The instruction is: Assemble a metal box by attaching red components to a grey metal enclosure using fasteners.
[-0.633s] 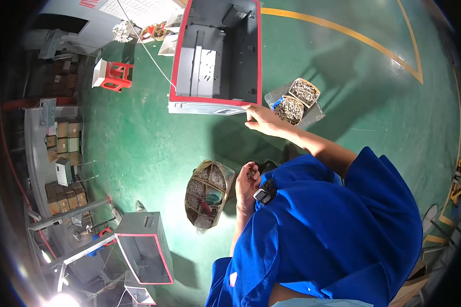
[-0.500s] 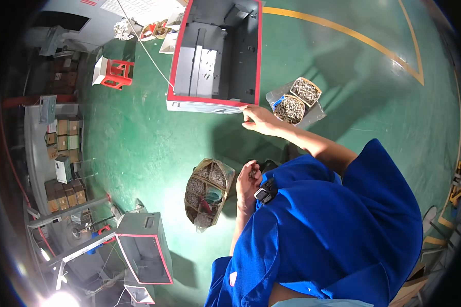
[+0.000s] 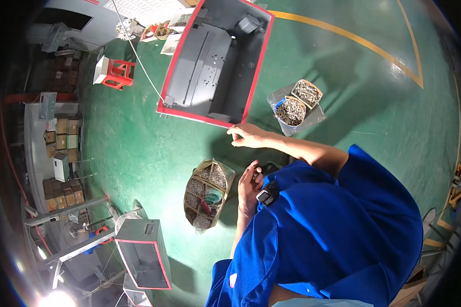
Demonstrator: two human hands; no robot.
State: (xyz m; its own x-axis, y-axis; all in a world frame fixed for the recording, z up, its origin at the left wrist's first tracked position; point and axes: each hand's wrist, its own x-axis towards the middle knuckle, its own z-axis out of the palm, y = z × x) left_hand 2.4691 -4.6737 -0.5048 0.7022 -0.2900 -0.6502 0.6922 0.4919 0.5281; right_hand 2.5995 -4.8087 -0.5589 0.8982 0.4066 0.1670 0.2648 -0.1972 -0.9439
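A grey metal cabinet (image 3: 202, 66) with a red rim lies open side up ahead of me, turned at a slant. At its near right corner my right hand (image 3: 248, 136) grips the rim with bent fingers. My left hand (image 3: 247, 188) is held close to my body with curled fingers; small things seem to be in it, too small to name. Left of that hand, a divided basket (image 3: 209, 194) on the floor holds small metal parts in several compartments. To the right of the cabinet, two containers of metal fasteners (image 3: 292, 111) sit on a grey sheet (image 3: 312, 122).
A thin white cord (image 3: 141, 59) runs to the cabinet's left corner. A red stool (image 3: 120, 73) stands at the far left. Another red-rimmed cabinet (image 3: 144, 256) is at the near left, beside a metal frame (image 3: 82, 250). Yellow lines (image 3: 343, 35) mark the green floor.
The cabinet has turned clockwise, its near edge swinging left and toward me. My right hand has moved left and nearer along with its corner. My left hand has barely moved.
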